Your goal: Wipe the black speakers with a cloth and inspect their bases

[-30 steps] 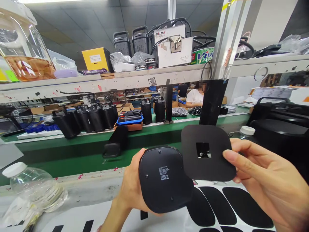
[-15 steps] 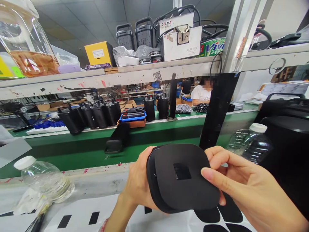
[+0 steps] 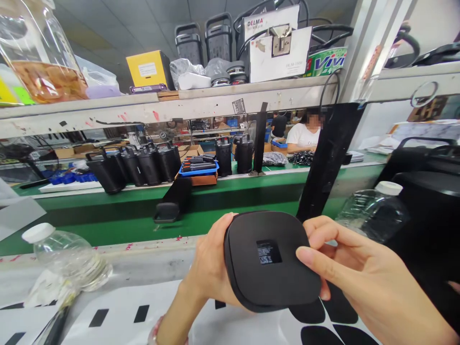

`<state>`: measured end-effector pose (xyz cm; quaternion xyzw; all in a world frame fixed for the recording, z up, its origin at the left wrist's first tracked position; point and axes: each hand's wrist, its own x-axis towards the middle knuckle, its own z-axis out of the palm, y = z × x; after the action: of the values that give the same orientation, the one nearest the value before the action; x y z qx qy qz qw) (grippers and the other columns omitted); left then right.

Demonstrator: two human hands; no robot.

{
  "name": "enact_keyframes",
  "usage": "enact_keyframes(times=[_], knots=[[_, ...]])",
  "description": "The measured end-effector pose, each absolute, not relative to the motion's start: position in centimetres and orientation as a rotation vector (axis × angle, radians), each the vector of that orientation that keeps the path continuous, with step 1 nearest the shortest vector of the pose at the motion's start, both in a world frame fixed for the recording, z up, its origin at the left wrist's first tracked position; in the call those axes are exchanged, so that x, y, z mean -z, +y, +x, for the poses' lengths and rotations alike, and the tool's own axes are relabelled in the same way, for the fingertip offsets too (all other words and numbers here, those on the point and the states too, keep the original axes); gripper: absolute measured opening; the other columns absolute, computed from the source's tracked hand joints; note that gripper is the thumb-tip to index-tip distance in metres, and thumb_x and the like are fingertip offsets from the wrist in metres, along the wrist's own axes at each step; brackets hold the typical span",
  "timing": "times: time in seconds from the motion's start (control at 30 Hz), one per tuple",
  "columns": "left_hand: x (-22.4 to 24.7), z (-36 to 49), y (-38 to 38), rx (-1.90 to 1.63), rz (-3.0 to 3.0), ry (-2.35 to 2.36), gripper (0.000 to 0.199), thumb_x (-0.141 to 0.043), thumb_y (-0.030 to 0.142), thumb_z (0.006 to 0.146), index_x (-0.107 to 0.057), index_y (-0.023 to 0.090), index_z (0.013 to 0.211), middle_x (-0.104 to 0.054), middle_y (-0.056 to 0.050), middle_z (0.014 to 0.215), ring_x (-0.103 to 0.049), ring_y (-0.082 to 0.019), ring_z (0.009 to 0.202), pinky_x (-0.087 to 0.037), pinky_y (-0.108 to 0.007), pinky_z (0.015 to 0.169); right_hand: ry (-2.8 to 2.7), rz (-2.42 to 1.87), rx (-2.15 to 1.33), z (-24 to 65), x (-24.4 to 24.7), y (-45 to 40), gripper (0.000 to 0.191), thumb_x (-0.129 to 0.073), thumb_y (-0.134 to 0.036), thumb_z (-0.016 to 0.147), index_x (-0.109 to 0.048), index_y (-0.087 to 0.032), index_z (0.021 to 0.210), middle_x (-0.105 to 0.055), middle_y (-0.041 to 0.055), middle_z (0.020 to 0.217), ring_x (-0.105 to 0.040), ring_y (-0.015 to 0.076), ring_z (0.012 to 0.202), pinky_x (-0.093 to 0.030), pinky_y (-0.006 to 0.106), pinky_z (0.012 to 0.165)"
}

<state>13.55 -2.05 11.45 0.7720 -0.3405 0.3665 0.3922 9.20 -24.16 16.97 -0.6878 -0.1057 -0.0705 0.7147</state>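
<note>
A black device with a rounded-square end (image 3: 244,297) faces me at the lower middle, my left hand (image 3: 212,266) wrapped round its left side. Over that end lies a thin black rounded pad (image 3: 287,282), nearly lined up with it. A rectangular cutout in the pad shows a label with small pale print (image 3: 269,252). My right hand (image 3: 345,263) pinches the pad's right edge between thumb and fingers. Beneath the hands, a white backing sheet (image 3: 122,297) carries black rounded pieces (image 3: 339,306) and small black rectangles (image 3: 141,314).
Clear bottles with white caps stand at left (image 3: 72,258) and right (image 3: 373,211). A green conveyor (image 3: 118,220) runs behind, with black devices (image 3: 143,165) and a blue tray (image 3: 199,167) beyond. A shelf (image 3: 201,96) crosses above. Past the conveyor sits a person in white (image 3: 302,136).
The pad has shifted left on the device's end and now sits closer to its outline. The label print in the cutout has become readable as pale marks.
</note>
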Motion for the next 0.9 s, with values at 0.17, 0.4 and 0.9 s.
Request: enact_keyframes(times=[0.17,0.4,0.9], knots=[[-11.20,13.56,-1.90,-1.072,2.018,-0.880,0.117,-0.065,0.083,0.055,-0.026,0.018,0.144,-0.068,-0.019,0.112,-0.074,-0.034,0.088,-0.064,-0.045,0.073,-0.250,-1.524,0.138,9.34,-16.83,-24.28,0.023,-0.082,-0.037,0.069,-0.064,-0.023,0.068,-0.052,-0.0019,0.081,-0.054,0.0096,0.050,-0.048,0.020,0.037],[-11.23,13.71,-1.65,-1.124,1.987,-0.937,0.127,-0.073,0.079,0.051,-0.018,0.022,0.151,-0.062,-0.019,0.126,-0.072,-0.034,0.097,-0.063,-0.043,0.078,-0.262,-1.522,0.161,9.39,-16.86,-24.28,0.022,-0.082,-0.037,0.070,-0.064,-0.023,0.068,-0.053,-0.0014,0.081,-0.056,0.0105,0.052,-0.047,0.019,0.036],[-11.40,13.68,-1.59,-1.091,2.005,-0.970,0.129,-0.075,0.076,0.051,-0.015,0.023,0.152,-0.063,-0.018,0.125,-0.072,-0.036,0.098,-0.063,-0.045,0.078,-0.195,-1.553,0.168,9.01,-16.89,-24.22,0.026,-0.083,-0.039,0.067,-0.063,-0.022,0.067,-0.054,-0.0011,0.081,-0.054,0.0102,0.049,-0.046,0.021,0.037]])
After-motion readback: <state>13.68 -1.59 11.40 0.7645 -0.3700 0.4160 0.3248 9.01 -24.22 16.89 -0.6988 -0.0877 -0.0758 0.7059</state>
